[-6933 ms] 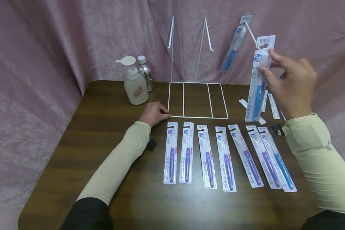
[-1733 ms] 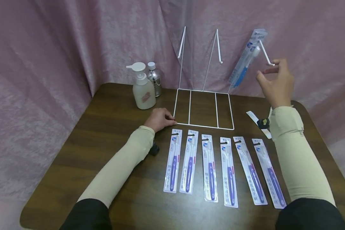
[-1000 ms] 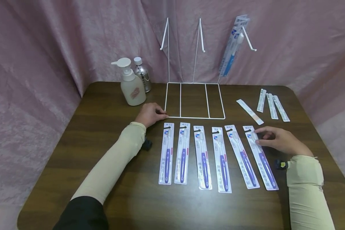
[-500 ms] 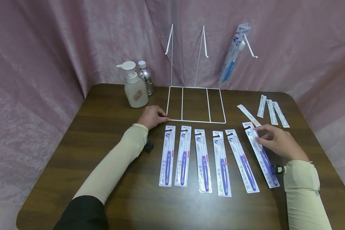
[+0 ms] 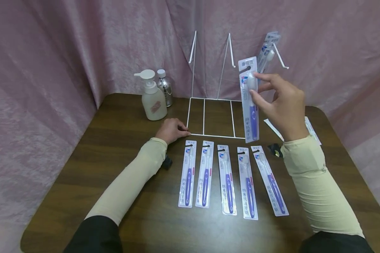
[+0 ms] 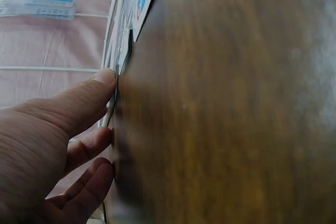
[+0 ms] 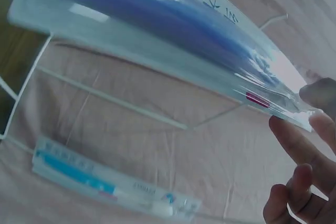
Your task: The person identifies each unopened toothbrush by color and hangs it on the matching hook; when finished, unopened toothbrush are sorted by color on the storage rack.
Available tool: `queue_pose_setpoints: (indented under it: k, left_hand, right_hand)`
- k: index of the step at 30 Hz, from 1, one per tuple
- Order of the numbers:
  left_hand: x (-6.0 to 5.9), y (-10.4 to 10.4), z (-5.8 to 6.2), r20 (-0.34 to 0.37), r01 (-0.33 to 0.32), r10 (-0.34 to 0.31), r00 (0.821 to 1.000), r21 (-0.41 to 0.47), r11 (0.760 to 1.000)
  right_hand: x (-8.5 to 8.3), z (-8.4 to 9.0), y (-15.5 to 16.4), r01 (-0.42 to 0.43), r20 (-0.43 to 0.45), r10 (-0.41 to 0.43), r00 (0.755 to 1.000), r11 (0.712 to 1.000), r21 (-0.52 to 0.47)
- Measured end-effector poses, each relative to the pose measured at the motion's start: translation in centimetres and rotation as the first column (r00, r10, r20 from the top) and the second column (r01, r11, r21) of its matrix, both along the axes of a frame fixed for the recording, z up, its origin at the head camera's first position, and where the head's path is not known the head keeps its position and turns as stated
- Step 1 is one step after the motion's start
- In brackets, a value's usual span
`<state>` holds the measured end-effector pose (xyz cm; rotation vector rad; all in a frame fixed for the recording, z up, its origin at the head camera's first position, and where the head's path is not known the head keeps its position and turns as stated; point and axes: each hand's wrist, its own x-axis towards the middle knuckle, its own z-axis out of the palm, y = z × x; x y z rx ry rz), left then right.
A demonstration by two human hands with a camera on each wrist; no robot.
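Observation:
My right hand point(image 5: 255, 83) pinches a purple toothbrush pack point(image 5: 249, 105) near its top and holds it upright in the air in front of the white wire rack point(image 5: 210, 100). In the right wrist view the pack point(image 7: 157, 40) crosses the frame, with fingertips point(image 7: 315, 109) at its end. Blue toothbrush packs point(image 5: 268, 47) hang on the rack's right hook; its other two hooks are bare. My left hand point(image 5: 174, 129) rests on the table point(image 5: 114, 147) with its fingertips point(image 6: 105, 80) against the front left corner of the rack's base. Several purple packs point(image 5: 228, 179) lie in a row in front of the rack.
A pump bottle point(image 5: 152, 98) and a silver bottle point(image 5: 164, 88) stand at the back left of the table. Small white sachets point(image 5: 313, 130) lie at the right, partly behind my right arm. Pink cloth point(image 5: 66, 52) hangs around the table.
My right hand hung a blue pack on the right hook, came down to the rightmost purple pack, and has now lifted it up before the rack. The left hand has stayed put.

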<state>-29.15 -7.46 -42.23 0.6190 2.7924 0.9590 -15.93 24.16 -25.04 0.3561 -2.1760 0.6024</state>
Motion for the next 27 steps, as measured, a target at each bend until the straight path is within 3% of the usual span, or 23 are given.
queue_pose_setpoints:
  k: [4,12,27]
  left_hand:
    - [-0.1,0.1,-0.3,-0.008,0.015,-0.015,1.0,0.0,1.0]
    - [-0.3,0.0,-0.5,-0.045,0.028,-0.027,0.999,0.014,1.0]
    - [-0.4,-0.2,-0.5,-0.032,0.037,-0.037,0.999,0.006,0.999]
  right_hand:
    - [-1.1,0.3,-2.0,0.0,-0.038,0.0,0.999,1.0,0.0]
    - [-2.6,-0.3,-3.5,0.01,0.049,-0.005,0.999,0.994,-0.11]
    - [-3.4,-1.8,-4.9,0.054,0.062,-0.045,0.997,0.986,-0.16]
